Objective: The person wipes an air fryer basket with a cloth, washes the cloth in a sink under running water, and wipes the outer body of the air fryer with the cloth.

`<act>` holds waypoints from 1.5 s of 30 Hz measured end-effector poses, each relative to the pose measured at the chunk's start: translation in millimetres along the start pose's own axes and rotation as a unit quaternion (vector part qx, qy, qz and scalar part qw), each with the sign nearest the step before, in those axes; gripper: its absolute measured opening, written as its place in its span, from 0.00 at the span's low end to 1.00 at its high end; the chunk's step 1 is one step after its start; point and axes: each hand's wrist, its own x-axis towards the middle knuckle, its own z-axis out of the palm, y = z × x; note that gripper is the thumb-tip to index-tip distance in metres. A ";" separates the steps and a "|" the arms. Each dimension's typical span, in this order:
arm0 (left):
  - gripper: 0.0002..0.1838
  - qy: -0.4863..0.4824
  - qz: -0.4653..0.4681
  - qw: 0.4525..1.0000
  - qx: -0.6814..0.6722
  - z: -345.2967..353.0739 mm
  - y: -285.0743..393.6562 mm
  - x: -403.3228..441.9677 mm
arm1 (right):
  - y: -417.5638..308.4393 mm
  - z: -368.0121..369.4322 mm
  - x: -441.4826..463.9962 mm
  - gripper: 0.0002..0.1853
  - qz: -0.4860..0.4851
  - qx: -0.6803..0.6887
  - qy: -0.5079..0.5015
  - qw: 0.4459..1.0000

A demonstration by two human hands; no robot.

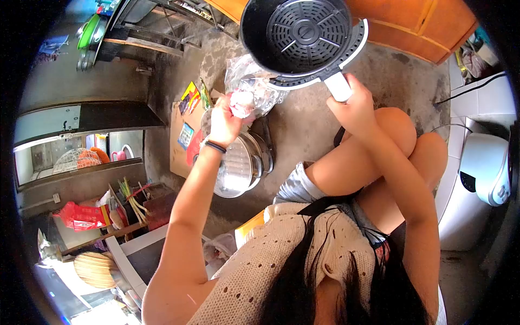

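Observation:
My right hand (355,108) is closed around the white handle (338,88) of a black air fryer basket (254,35). The basket is held up above the floor, tilted so that its inside faces me, and a round slotted tray (307,33) sits at its bottom. My left hand (223,123) grips a crumpled whitish-pink wad (242,103), perhaps cloth or tissue; its kind is unclear. Just beyond that wad is a clear plastic bag (244,73), below the basket's left rim. Under my left wrist stand shiny steel pots (234,170) on the floor.
Cardboard (177,149) with colourful packets (189,98) lies on the floor at left. A wooden cabinet (417,24) stands beyond the basket. At right is a white appliance (485,168) by a tiled ledge. A low shelf at left holds a red bag (81,216) and green stalks (132,197).

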 end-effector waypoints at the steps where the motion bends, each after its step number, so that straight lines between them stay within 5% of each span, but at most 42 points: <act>1: 0.15 -0.003 -0.145 0.975 -0.169 8.5 10.6 -5.8 | 2.0 -1.0 2.5 0.17 0.002 -0.005 -0.001 1.000; 4: 0.14 0.035 -0.112 0.957 -0.264 24.1 38.7 -3.9 | 8.0 2.9 1.5 0.16 -0.013 -0.025 0.020 0.999; 7: 0.13 0.038 -0.204 0.846 -0.492 32.7 76.1 10.9 | 2.2 0.5 1.5 0.16 -0.020 -0.040 0.016 0.999; 11: 0.13 -0.030 -0.324 0.740 -0.589 38.6 85.3 29.5 | 6.4 -0.9 1.8 0.16 -0.059 -0.036 0.011 0.998; 14: 0.12 -0.057 -0.323 0.739 -0.588 43.4 87.6 34.5 | 5.3 -2.3 1.3 0.15 -0.056 -0.037 0.004 0.998; 17: 0.11 -0.047 -0.297 0.814 -0.496 52.8 80.8 37.4 | 4.0 -2.0 0.2 0.14 -0.058 -0.047 0.004 0.997; 21: 0.09 -0.068 -0.326 0.809 -0.484 58.8 79.1 38.4 | 4.9 -3.6 -1.1 0.15 -0.079 -0.095 0.007 0.992; 25: 0.06 -0.083 -0.374 0.761 -0.524 64.0 75.9 40.7 | 9.2 -3.1 -1.2 0.15 -0.096 -0.116 0.020 0.988; 29: 0.05 -0.051 -0.336 0.682 -0.648 57.2 82.9 24.4 | 9.4 -1.9 1.8 0.14 0.005 -0.010 0.010 1.000; 33: 0.24 -0.031 -0.370 0.639 -0.674 63.0 101.6 -4.4 | 16.2 -3.0 6.3 0.14 0.106 0.118 -0.042 0.986; 35: 0.30 -0.139 -0.342 0.579 -0.727 69.0 85.4 -12.6 | 0.2 -8.0 5.1 0.13 0.169 0.196 -0.087 0.962; 41: 0.26 -0.170 -0.252 0.615 -0.727 80.0 99.7 1.6 | 4.9 -1.8 9.6 0.22 0.202 0.249 -0.233 0.918; 45: 0.18 -0.182 -0.282 0.592 -0.733 72.8 88.0 6.3 | -8.6 7.4 8.3 0.24 0.223 0.187 -0.305 0.907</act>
